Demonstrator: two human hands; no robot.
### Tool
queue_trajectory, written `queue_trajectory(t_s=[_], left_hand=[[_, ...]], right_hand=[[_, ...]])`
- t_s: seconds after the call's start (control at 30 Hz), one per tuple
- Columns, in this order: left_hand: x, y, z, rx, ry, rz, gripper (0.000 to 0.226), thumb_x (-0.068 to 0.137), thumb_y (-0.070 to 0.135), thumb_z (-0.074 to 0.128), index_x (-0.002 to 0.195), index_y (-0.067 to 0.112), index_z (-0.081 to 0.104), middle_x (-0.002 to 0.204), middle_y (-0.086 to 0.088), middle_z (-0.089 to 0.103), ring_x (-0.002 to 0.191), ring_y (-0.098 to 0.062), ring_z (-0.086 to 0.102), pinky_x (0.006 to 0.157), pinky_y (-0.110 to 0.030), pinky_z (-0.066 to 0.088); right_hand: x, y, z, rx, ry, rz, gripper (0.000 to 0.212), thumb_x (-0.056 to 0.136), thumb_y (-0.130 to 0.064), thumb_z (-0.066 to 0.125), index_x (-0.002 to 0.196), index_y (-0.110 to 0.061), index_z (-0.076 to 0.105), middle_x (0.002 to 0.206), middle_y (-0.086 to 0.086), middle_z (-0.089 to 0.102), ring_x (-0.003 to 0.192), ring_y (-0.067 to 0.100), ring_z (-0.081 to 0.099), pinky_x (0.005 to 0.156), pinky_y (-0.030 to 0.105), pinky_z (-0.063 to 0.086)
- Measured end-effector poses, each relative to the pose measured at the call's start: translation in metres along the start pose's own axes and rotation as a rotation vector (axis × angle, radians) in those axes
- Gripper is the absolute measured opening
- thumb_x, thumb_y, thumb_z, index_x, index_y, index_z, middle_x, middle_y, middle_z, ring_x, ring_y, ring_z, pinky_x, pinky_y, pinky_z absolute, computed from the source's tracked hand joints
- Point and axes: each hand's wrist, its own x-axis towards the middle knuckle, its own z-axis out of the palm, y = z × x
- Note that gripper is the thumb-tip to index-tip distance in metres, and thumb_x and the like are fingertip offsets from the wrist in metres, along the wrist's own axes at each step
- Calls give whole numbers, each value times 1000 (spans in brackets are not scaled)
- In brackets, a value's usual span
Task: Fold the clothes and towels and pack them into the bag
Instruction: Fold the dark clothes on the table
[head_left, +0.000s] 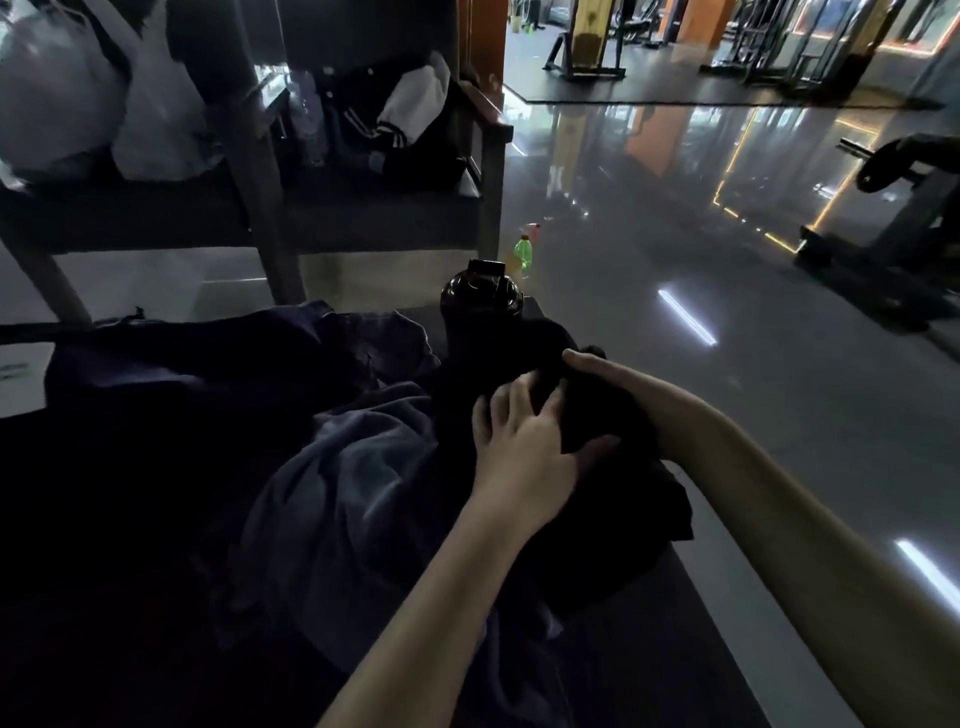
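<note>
A black garment lies bunched at the right end of a dark bench. My left hand rests on it with fingers spread, the thumb tucked under a fold. My right hand grips the garment's upper edge from the right; its fingers are partly buried in the cloth. To the left lies a grey-blue towel in loose folds. A dark navy garment spreads across the bench behind it. No bag can be made out in this dim view.
A dark round bottle stands at the bench's far end, just beyond the black garment. A green bottle stands on the shiny floor. Wooden chairs with clothes and white bags are behind. Gym machines stand at the right and back.
</note>
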Motion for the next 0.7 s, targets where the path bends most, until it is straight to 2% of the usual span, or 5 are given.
queue_trajectory(t_s=[0.17,0.27,0.47,0.6,0.7], left_hand=[[-7,7,1,-210,0,-3,98,83,53,62,153,14,4,158,2,17,145,-12,9,121,-32,2],[-14,6,-13,-465,-90,-103,82,89,35,63,152,19,14,154,3,26,143,-12,20,119,-32,17],[-24,19,-38,-886,-247,-320,53,99,4,37,149,19,26,148,5,33,136,-8,32,107,-18,28],[-26,32,-61,-944,-154,-466,47,100,4,35,146,15,33,138,2,45,129,-12,42,101,-19,33],[-31,44,-89,-926,-69,-512,42,101,9,39,142,16,39,125,6,53,117,-9,50,96,-17,39]], right_hand=[[2,-5,2,-156,110,15,26,92,-27,57,107,-8,68,98,7,73,86,15,70,78,26,57],[-3,-4,3,-207,234,-61,14,90,-14,57,102,-11,62,84,8,68,71,16,67,65,28,54],[-22,-5,17,-269,287,43,34,83,-20,70,114,-8,64,101,14,71,87,24,70,68,29,55],[-39,-13,35,-330,400,19,39,83,-7,66,121,-11,57,97,9,69,82,20,68,61,25,52],[-53,-24,54,-357,422,8,44,80,-7,68,122,-14,55,104,8,67,91,23,66,75,33,54]])
